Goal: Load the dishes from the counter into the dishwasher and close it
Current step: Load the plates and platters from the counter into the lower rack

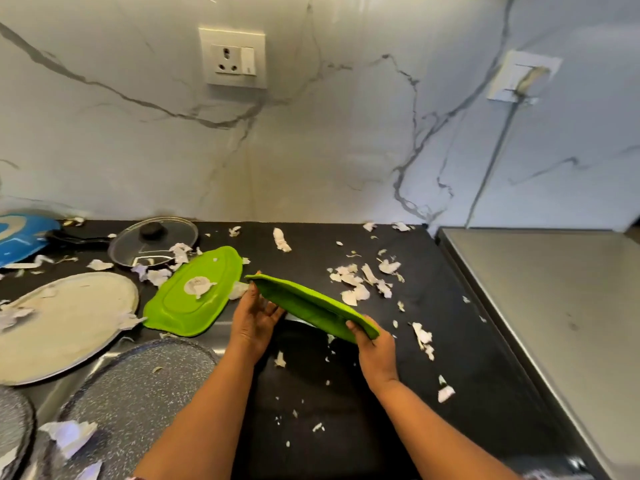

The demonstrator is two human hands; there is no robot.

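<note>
Both hands have the green tray [313, 306] up off the desk [450, 341], just below frame centre. It's tilted, w/ the 10 o'clock end high and the 4 o'clock end low. Judging by the tilt, that's prob. to tip scraps off before loading.

Right hand [377, 351] grips the low end, thumb over the rim and the rest curled under, so it carries the weight. Left hand [254, 323] only props the high end: fingers [273, 311] near straight and spread under the tray, thumb by the tip, no real clamp.

Other green tray [194, 292] lies flat on the desk at 9 o'clock of the held one, w/ peel stuck on it. Beyond it are a steel plate [65, 323] at 8–9, a glass lid [156, 240] at 10 and a speckled plate [138, 393] at 7.

Peel scraps [363, 278] litter the desk toward 2–3 o'clock. Dishwasher isn't in view. There's a steel surface [536, 306] at 3 o'clock, can't tell what it is. Loading looks barely begun.
</note>
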